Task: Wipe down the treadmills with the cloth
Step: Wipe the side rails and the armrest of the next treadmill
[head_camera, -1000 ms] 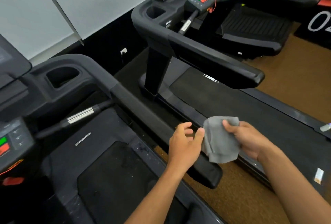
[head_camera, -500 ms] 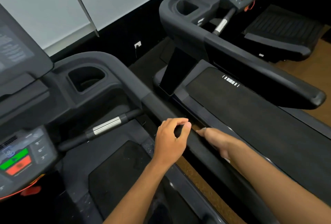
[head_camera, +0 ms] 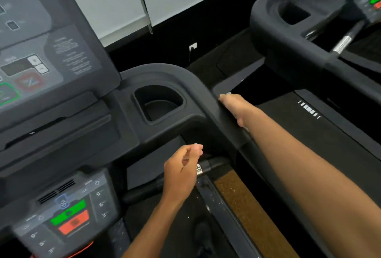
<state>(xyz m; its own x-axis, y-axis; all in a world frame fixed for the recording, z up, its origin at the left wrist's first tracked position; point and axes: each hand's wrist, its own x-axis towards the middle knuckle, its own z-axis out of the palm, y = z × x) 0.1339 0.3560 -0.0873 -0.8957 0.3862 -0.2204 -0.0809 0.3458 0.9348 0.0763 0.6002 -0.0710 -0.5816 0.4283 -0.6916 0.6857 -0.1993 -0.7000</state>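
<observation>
The near treadmill's black side rail (head_camera: 198, 84) curves around a cup holder (head_camera: 158, 103) and runs back toward me. My right hand (head_camera: 237, 109) lies palm down on the rail just past the curve. It presses the grey cloth (head_camera: 245, 129) against the rail, and only a pale sliver of cloth shows under the wrist. My left hand (head_camera: 181, 173) hovers inside the rail above a silver-banded grip bar (head_camera: 199, 169). Its fingers are curled, the thumb meets the fingertips, and it holds nothing.
The near treadmill's console screen (head_camera: 41, 51) fills the upper left, and a button panel (head_camera: 68, 216) with green and red keys sits below it. A second treadmill (head_camera: 288, 51) stands to the right, its belt (head_camera: 329, 134) under my right forearm. A brown floor strip (head_camera: 247, 206) separates them.
One second ago both hands held the cloth in mid-air. My right hand then set it on the rail and slid it forward to the curve. My left hand let go and hovers.
</observation>
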